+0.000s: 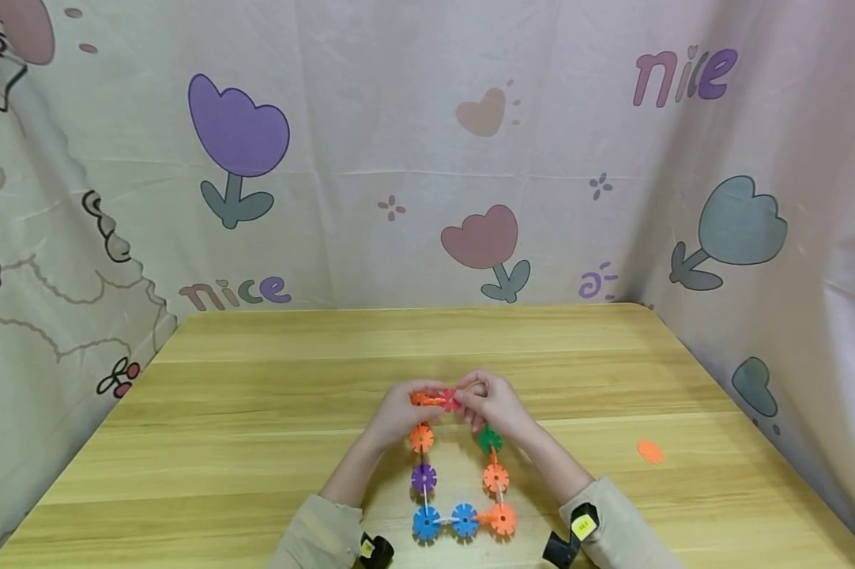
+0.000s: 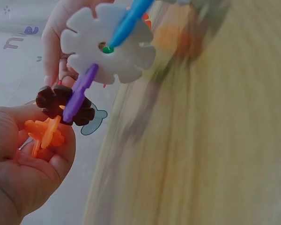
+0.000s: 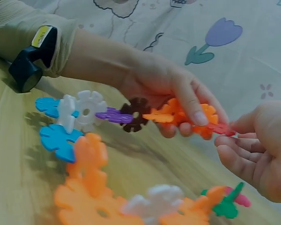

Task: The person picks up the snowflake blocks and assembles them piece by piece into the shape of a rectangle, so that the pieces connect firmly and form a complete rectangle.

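Observation:
Notched plastic snowflake discs are slotted together into a chain that bends around three sides. My left hand [image 1: 397, 412] grips orange discs [image 3: 178, 111] at the chain's far left end. With thumb and fingertips, my right hand [image 1: 499, 407] pinches a red disc [image 1: 450, 399] right at those orange discs. Down the left side run a brown disc [image 3: 135, 115], a purple disc [image 3: 114, 115] and a white disc [image 2: 107, 42]. Blue discs [image 1: 427, 522] form the near left corner, an orange disc [image 1: 502, 519] the near right. A green disc [image 1: 491, 439] and a pink piece [image 3: 242, 197] end the right side, below my right hand.
A loose orange disc [image 1: 650, 451] lies on the wooden table [image 1: 257, 411], well to the right. Behind the table hangs a printed curtain [image 1: 371, 118]. Black wrist cameras [image 1: 571, 537] sit at both sleeves, close to the near corners of the chain.

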A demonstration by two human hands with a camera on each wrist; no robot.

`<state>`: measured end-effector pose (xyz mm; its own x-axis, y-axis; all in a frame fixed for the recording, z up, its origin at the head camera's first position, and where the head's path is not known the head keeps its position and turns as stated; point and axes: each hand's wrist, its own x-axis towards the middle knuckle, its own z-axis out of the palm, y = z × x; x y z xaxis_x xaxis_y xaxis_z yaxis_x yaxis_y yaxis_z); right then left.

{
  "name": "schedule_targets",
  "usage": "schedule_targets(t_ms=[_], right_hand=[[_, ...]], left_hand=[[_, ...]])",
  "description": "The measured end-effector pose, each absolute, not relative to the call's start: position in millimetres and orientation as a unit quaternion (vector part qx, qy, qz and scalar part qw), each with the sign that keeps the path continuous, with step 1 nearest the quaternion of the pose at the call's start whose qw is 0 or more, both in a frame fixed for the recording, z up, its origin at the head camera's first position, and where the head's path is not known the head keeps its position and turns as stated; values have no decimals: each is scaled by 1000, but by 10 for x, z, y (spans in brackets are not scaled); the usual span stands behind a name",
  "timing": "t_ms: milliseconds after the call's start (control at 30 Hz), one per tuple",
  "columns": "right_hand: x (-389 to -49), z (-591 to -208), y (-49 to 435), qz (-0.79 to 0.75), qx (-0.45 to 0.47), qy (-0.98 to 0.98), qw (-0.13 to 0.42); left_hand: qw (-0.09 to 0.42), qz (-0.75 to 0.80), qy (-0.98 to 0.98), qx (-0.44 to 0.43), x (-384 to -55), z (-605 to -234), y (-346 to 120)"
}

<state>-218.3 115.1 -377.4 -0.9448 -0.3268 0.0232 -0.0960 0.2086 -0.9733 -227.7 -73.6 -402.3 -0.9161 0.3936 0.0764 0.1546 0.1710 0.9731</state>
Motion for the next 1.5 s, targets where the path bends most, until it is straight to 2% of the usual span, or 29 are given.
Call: schedule_targets(t_ms=[167,300,600,867,1033,1200,1500], right_hand=[[-2302,-3931,1359,-617,-124,774,64],[-2311,-4004,1607,-620,-108,776,39],[-2041,-4038,2311,-608,-44,793,-17],[-1777,-4091,2936,-534,35,840,-93],[-1623,-4102,3259,-453,70,885,-78],[-1537,-4132,3491,-375,71,924,-32],[-1577,-4158,3548,-279,21,960,12]], left_hand=[[101,614,762,179,-2148,-3815,-756],[107,614,762,176,-2146,-3803,-773],[116,608,765,179,-2156,-3804,-780],[113,606,768,174,-2325,-4059,-788],[109,608,765,184,-2365,-4126,-805],[109,606,767,180,-2366,-4131,-819],[110,604,770,173,-2272,-3978,-809]])
